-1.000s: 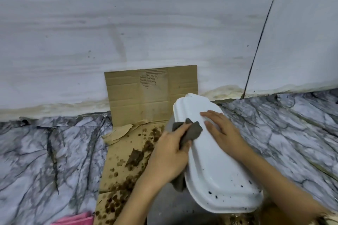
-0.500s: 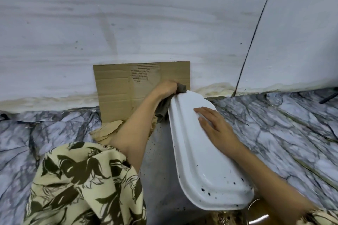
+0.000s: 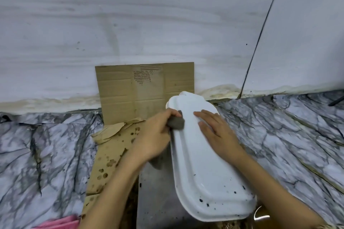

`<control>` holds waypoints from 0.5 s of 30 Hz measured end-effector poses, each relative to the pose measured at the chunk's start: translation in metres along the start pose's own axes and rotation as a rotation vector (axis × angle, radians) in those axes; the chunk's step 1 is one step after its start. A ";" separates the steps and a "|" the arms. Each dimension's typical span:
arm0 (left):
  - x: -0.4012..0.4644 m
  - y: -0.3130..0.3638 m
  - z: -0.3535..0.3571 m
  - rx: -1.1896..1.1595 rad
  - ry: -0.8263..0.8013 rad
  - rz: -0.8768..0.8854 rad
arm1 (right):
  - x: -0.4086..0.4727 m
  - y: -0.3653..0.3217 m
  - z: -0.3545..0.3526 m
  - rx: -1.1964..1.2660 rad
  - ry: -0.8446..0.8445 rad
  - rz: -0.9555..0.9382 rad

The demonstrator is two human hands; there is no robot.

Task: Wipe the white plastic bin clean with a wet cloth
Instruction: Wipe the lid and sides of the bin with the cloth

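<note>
A pink cloth (image 3: 59, 223) shows at the near edge beside the long white plastic bin (image 3: 206, 173), which lies tilted on the grey marble floor (image 3: 46, 154) with dark specks at its near end. The right hand (image 3: 217, 132) rests flat on it, fingers straight, while the left hand (image 3: 154, 135) grips a bunched grey wet cloth (image 3: 176, 122) against its left rim. Beyond them, stained brown cardboard (image 3: 145, 87) leans against the white wall (image 3: 149, 24).

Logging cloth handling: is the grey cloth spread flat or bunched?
Bunched: the grey cloth is wadded in the left hand against the white bin.
</note>
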State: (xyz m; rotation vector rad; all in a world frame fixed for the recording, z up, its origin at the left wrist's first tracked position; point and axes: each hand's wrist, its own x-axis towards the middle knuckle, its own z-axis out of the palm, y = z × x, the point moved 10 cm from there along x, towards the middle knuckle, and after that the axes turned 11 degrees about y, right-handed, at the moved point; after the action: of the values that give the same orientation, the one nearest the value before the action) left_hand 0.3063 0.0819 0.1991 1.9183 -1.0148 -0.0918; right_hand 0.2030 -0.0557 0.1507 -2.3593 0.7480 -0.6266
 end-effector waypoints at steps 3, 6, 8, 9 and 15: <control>0.003 0.007 0.010 0.124 0.073 0.015 | 0.002 0.003 0.001 0.010 0.002 0.005; 0.049 -0.009 0.023 0.206 0.006 -0.118 | 0.005 0.002 0.000 0.010 0.025 -0.015; 0.087 -0.015 0.033 0.151 -0.111 -0.174 | 0.005 0.002 -0.002 0.022 0.037 -0.023; 0.101 -0.017 0.038 0.086 -0.173 -0.216 | 0.005 0.001 -0.003 0.029 0.039 -0.024; 0.097 -0.036 0.042 -0.307 -0.122 -0.399 | 0.005 -0.004 -0.003 0.025 0.035 -0.020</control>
State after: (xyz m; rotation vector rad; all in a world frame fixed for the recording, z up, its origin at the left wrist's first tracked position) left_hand 0.3730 -0.0053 0.1801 1.8188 -0.6374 -0.5663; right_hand 0.2058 -0.0574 0.1567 -2.3416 0.7280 -0.6832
